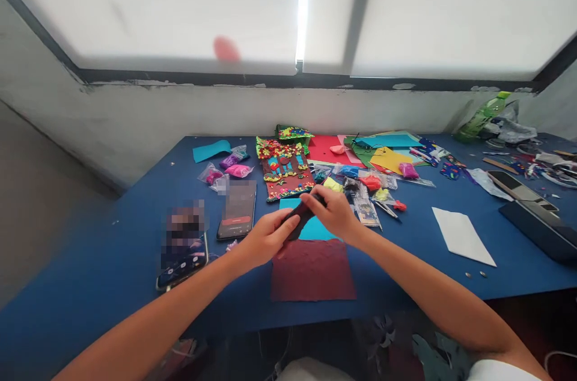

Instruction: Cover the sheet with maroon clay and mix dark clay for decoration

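Between my two hands, a dark, soft-looking lump (299, 220) is held above the middle of the table. My left hand (269, 235) is closed on its lower left part, thumb on top. The fingers of my right hand (330, 210) grip its upper right end. Under the hands lies a bright blue sheet (318, 229), and nearer to me a flat dark red piece (313, 271). Just behind stands a decorated brown house-shaped craft (286, 172) with small coloured bits.
Two phones (237, 210) (183, 264) lie at left. Bags of coloured clay (371, 181) and paper sheets (388, 160) are behind. At right are a white sheet (462, 235), a dark case (538, 229) and a green bottle (482, 116).
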`<move>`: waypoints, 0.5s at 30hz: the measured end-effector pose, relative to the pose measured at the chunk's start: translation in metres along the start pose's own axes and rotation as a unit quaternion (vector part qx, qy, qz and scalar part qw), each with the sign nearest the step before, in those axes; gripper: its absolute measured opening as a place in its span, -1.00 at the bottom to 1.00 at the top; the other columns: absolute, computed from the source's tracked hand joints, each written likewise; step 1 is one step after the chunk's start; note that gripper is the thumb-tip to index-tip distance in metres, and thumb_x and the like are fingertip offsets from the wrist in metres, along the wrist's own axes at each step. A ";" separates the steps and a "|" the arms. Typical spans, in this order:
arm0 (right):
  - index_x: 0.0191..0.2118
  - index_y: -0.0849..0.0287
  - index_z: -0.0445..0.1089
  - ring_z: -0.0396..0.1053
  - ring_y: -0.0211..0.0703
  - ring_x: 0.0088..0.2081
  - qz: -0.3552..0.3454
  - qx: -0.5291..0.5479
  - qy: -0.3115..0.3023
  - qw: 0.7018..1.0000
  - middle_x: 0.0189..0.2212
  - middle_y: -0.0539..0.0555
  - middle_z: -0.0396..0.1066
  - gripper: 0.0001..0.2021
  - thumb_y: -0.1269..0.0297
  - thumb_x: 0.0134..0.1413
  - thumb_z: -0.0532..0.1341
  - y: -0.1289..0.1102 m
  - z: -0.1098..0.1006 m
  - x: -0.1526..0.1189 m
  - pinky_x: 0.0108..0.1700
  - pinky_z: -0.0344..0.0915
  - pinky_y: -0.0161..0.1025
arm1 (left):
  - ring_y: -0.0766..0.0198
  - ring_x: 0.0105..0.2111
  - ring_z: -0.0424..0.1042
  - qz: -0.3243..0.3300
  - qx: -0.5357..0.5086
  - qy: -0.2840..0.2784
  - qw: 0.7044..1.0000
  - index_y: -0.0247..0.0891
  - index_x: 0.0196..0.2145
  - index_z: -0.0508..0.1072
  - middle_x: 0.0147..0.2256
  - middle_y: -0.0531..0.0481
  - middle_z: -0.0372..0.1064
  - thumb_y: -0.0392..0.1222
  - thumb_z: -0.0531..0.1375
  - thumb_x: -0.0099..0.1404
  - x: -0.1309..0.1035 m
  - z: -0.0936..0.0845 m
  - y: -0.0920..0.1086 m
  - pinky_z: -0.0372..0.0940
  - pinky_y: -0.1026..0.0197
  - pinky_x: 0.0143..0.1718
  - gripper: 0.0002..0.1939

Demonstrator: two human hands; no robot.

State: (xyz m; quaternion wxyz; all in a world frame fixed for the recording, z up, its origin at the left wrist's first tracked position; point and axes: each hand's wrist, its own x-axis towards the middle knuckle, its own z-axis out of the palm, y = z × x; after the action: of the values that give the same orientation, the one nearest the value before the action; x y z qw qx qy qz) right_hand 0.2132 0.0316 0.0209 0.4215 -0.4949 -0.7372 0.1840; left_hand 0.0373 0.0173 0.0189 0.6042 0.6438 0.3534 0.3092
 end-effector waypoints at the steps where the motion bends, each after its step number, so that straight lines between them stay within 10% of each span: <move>1: -0.57 0.09 0.11 0.09 -0.30 -0.59 0.008 -0.007 0.024 1.000 -0.68 -0.08 0.12 -0.46 -0.26 0.18 -0.07 0.006 -0.005 0.003 -0.51 0.03 -0.32 | 0.45 -0.69 0.13 -0.005 -0.021 0.005 1.000 -0.24 -0.51 0.24 -0.63 0.16 0.15 0.34 0.21 0.14 0.001 0.000 0.000 0.05 0.32 -0.67 -0.45; 8: -0.60 0.08 0.15 0.12 -0.24 -0.62 0.042 -0.038 0.144 0.988 -0.74 -0.06 0.08 -0.39 -0.31 0.20 -0.15 0.026 -0.033 0.012 -0.53 0.04 -0.27 | 0.42 -0.59 0.24 -0.017 -0.149 0.039 0.988 -0.23 -0.48 0.16 -0.53 0.13 0.19 0.42 0.22 0.05 0.003 0.001 0.000 0.10 0.33 -0.57 -0.38; 12: -0.28 0.16 0.48 0.48 -0.12 -0.29 -0.034 0.007 0.045 0.998 -0.35 0.14 0.53 -0.34 -0.17 0.32 -0.23 0.002 -0.014 0.004 -0.22 0.39 -0.20 | 0.37 -0.48 0.28 -0.014 -0.237 0.052 0.970 -0.24 -0.39 0.27 -0.46 0.10 0.23 0.42 0.29 -0.04 0.003 0.006 -0.003 0.17 0.31 -0.51 -0.35; 15: -0.09 0.14 0.49 0.41 -0.03 0.07 -0.104 0.013 -0.034 0.994 -0.02 0.20 0.49 -0.40 -0.11 0.35 -0.19 -0.014 0.009 -0.003 0.06 0.35 -0.12 | 0.31 -0.39 0.34 -0.006 -0.244 0.017 0.969 -0.25 -0.26 0.36 -0.35 0.01 0.35 0.43 0.29 -0.04 0.001 0.010 -0.004 0.25 0.26 -0.39 -0.32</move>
State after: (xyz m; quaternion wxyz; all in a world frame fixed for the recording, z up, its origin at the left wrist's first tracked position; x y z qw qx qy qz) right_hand 0.1981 0.0242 0.0243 0.4192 -0.4036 -0.7963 0.1651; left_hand 0.0455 0.0130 0.0140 0.7390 0.4689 0.2814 0.3934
